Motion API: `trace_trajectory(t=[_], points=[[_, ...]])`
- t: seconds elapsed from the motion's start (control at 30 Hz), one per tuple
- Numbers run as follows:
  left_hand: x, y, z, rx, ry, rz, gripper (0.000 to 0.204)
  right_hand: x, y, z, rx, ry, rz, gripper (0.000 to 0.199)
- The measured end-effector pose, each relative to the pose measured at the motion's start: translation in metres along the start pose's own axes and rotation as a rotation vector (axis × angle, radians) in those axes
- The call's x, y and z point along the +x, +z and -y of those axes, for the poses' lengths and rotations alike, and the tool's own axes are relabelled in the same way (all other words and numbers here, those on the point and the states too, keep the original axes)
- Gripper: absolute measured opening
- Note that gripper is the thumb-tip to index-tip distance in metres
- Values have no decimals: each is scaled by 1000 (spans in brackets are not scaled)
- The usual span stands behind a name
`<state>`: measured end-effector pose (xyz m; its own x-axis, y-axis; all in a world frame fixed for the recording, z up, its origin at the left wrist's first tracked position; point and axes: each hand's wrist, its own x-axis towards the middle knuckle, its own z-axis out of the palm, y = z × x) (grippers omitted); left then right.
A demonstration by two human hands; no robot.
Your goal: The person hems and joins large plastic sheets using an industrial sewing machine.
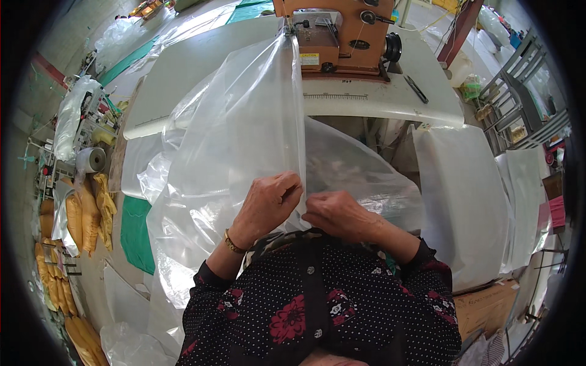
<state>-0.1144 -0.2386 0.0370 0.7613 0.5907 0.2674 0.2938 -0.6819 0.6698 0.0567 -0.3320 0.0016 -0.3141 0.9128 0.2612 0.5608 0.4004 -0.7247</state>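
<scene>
A wide sheet of clear plastic film (238, 104) runs from the brown sewing machine (348, 46) down to my lap, and its straight right edge is drawn taut. My left hand (273, 198) is closed on that edge, with a bracelet at the wrist. Close beside it, slightly lower, my right hand (339, 213) pinches the film's edge too. The film's upper end lies at the machine's needle area; the needle itself is too small to make out. More film spreads below the table edge, right of the taut edge.
Dark snips (416, 89) lie on the white table (427, 107), right of the machine. A stack of plastic sheets (461, 183) hangs at my right, above a cardboard box (486, 308). Yellow-orange bundles (88, 219) and a film roll (91, 160) are at left. A grey chair (519, 100) stands far right.
</scene>
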Motion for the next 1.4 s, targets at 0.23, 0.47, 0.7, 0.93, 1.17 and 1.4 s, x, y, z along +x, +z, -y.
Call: trace_trajectory(t=[0.23, 0.47, 0.7, 0.93, 1.17, 1.4], points=[[-10, 2, -1, 1, -65, 14, 5, -1, 15, 8, -133, -212, -32, 20], [-21, 1, -1, -303, -284, 29, 9, 5, 17, 17, -285, -322, 29, 17], [-43, 7, 22, -374, -409, -258, 7, 18, 11, -10, 161, -350, -33, 17], [-33, -52, -1, 135, -109, -559, 8, 60, 87, -127, -275, 248, -430, 88], [16, -119, -54, 369, 137, -167, 17, 229, 175, -73, 640, -355, 346, 73], [-11, -134, -21, 714, 152, 259, 5, 229, 204, -61, 529, -479, 21, 63]])
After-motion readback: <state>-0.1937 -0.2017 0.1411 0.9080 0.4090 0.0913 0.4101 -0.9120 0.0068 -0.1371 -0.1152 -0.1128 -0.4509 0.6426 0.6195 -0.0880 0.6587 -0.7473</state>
